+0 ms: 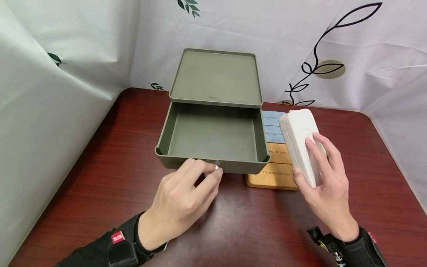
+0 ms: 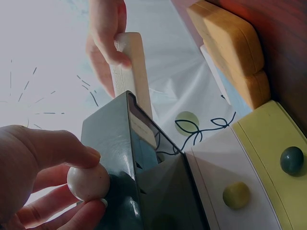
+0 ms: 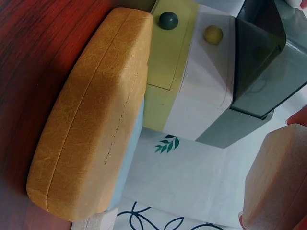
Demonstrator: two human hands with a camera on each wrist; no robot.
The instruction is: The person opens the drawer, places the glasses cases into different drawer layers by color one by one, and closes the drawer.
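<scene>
Across the head view, the left hand pinches the white knob of a pulled-out drawer; the right hand grips a white case over the counter. From the left wrist, that knob looks round; from the right, orange cases show.

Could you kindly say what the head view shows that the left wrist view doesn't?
Only the head view shows the unit's top and the drawer's inside floor. Only the left wrist view shows the yellow knob and dark green knob. Both show the left hand pinching the white knob, the right hand holding the white case, plus the tan cases.
</scene>
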